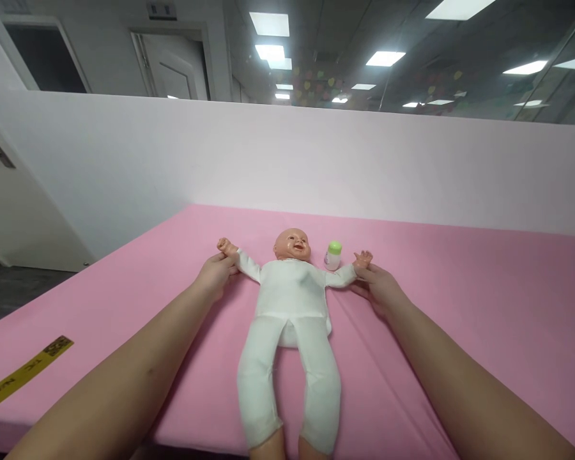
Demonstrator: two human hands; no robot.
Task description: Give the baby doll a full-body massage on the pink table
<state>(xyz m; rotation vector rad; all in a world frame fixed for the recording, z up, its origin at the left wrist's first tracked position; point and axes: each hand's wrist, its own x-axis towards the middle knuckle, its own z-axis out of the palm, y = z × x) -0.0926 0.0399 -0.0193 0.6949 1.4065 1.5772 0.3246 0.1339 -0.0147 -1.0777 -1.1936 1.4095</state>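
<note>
A baby doll [294, 291] with a white cloth body lies on its back on the pink-covered surface [483, 319], arms stretched out sideways and legs toward me. My left hand [216, 275] grips the doll's forearm on the left side, near the wrist. On the other side, my right hand [377, 286] is closed around the opposite forearm just below the doll's spread plastic fingers. Beside the doll's head stands a small baby bottle [333, 255] with a green cap, apart from both my hands.
A yellow tape strip [26, 374] with a printed code lies at the left of the surface. Behind rises a white wall [316, 160] with glass above it. A door [19, 198] with a metal handle is at the far left.
</note>
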